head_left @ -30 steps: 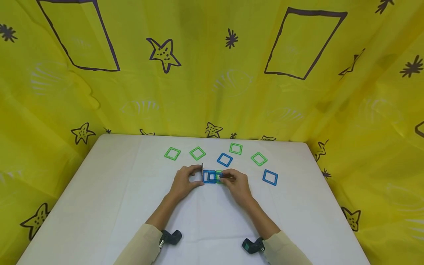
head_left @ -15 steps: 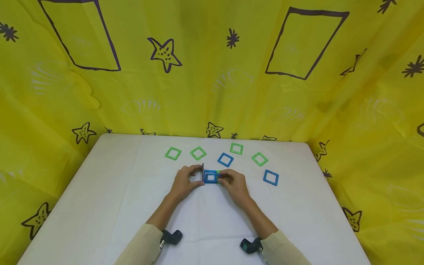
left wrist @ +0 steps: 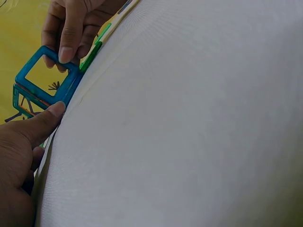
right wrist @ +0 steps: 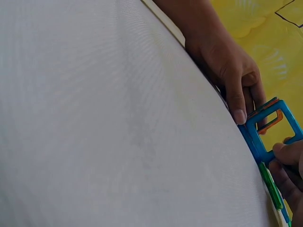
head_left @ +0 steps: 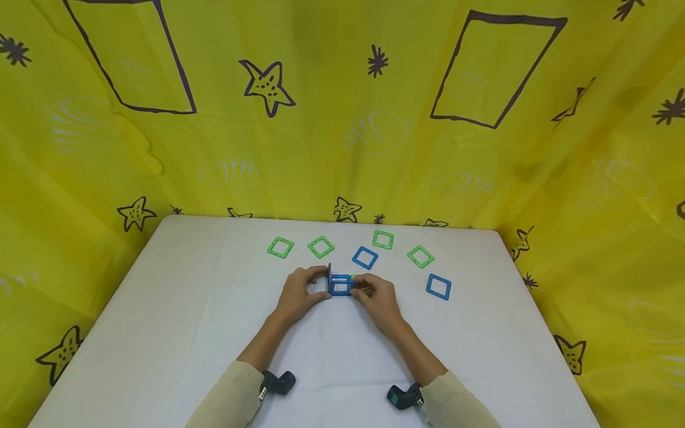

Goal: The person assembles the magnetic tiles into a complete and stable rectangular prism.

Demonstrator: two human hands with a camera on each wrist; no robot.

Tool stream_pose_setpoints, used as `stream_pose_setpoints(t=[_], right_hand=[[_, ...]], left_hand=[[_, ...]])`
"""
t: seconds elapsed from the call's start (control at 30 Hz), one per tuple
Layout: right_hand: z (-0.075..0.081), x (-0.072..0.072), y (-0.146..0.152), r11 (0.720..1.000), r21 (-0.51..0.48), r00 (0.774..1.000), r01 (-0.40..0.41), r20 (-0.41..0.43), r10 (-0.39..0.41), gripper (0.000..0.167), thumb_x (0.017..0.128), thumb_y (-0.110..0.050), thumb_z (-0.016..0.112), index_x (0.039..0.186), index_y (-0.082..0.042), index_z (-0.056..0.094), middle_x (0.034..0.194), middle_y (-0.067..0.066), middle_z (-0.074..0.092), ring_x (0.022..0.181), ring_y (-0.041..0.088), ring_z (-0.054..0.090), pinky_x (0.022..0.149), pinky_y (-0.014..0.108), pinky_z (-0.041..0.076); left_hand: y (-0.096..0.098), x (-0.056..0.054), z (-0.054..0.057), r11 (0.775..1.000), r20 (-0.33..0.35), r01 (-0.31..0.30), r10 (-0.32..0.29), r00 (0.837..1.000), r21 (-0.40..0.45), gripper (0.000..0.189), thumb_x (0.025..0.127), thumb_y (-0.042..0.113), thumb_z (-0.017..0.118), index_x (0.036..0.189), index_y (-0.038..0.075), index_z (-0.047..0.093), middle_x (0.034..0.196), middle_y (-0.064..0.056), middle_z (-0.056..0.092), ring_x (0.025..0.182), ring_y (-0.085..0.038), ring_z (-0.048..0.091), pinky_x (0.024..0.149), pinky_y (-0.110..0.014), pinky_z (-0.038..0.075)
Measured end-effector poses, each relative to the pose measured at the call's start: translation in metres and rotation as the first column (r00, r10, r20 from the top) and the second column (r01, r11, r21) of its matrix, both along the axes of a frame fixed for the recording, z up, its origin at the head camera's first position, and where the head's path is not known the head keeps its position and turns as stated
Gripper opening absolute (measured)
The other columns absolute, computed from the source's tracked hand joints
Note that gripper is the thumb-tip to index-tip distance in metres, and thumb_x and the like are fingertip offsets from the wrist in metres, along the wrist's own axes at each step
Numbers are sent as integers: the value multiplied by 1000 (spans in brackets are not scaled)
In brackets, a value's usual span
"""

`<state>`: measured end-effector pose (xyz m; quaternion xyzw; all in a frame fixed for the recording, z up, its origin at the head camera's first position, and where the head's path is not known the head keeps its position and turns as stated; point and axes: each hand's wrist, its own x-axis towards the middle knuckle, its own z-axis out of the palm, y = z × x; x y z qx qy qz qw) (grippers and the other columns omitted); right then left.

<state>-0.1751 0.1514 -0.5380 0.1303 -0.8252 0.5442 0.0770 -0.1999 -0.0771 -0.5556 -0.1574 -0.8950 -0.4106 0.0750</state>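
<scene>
My right hand (head_left: 381, 299) pinches a blue magnetic square tile (left wrist: 29, 63), an open frame, between thumb and fingers. The tile stands upright at the near edge of another blue square tile (head_left: 341, 277) lying flat. My left hand (head_left: 296, 294) holds a second upright tile (head_left: 329, 276), seen edge-on as a dark line in the head view, with thumb and fingers at its two ends. The left thumb tip is right at the lower corner of the blue tile in the left wrist view. A flat green tile (left wrist: 91, 56) lies beside the blue base, partly hidden under the right hand.
Loose square tiles lie on the white table (head_left: 176, 309) beyond the hands: several green ones, such as one green tile (head_left: 280, 247) at far left, plus a blue tile (head_left: 365, 258) and another blue tile (head_left: 439, 286) at right. A yellow patterned curtain (head_left: 321, 166) surrounds the back and sides.
My right hand has moved slightly left, bringing its blue tile over to the near edge of the flat blue one, up to the upright tile. The left hand keeps its hold in place.
</scene>
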Motion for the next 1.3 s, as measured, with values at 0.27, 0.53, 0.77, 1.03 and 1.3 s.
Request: stream_pose_setpoints(t=[0.27,0.53,0.77,1.03,1.3], right_hand=[[-4,0,0,1000,17,1000,6,-21,-6,21,90,5,79,110,-1,77,105,7,78,95,23,73,81,28,59],[-13,0,2,1000,7,998,15,-62,-15,21,90,4,79,111,-1,77,104,7,78,91,23,73,80,30,59],[-15,0,2,1000,-15,996,12,-84,-14,21,90,4,79,111,0,78,106,8,78,90,23,74,79,29,58],[-16,0,2,1000,-14,994,2,-105,-3,20,90,4,80,110,2,77,106,10,78,89,24,73,79,29,59],[-14,2,1,1000,-9,994,9,-112,-10,19,89,4,80,108,2,77,103,11,78,88,24,73,78,28,58]], left_hand=[[1,1,1,1000,-5,-6,6,1000,9,61,77,21,95,133,14,72,105,-3,71,93,-21,59,83,-42,48],[0,1,-1,1000,6,-8,8,1000,9,62,76,22,96,133,14,71,105,-3,71,93,-21,60,83,-41,48],[0,1,0,1000,-1,-6,6,1000,1,63,77,22,95,134,14,70,102,-2,70,91,-19,59,81,-41,47],[0,1,3,1000,10,-4,4,1000,5,62,78,21,95,134,14,70,104,-2,72,91,-19,59,81,-40,47],[1,1,3,1000,15,-7,7,1000,2,63,78,21,95,135,14,70,108,-1,74,92,-19,60,83,-41,48]])
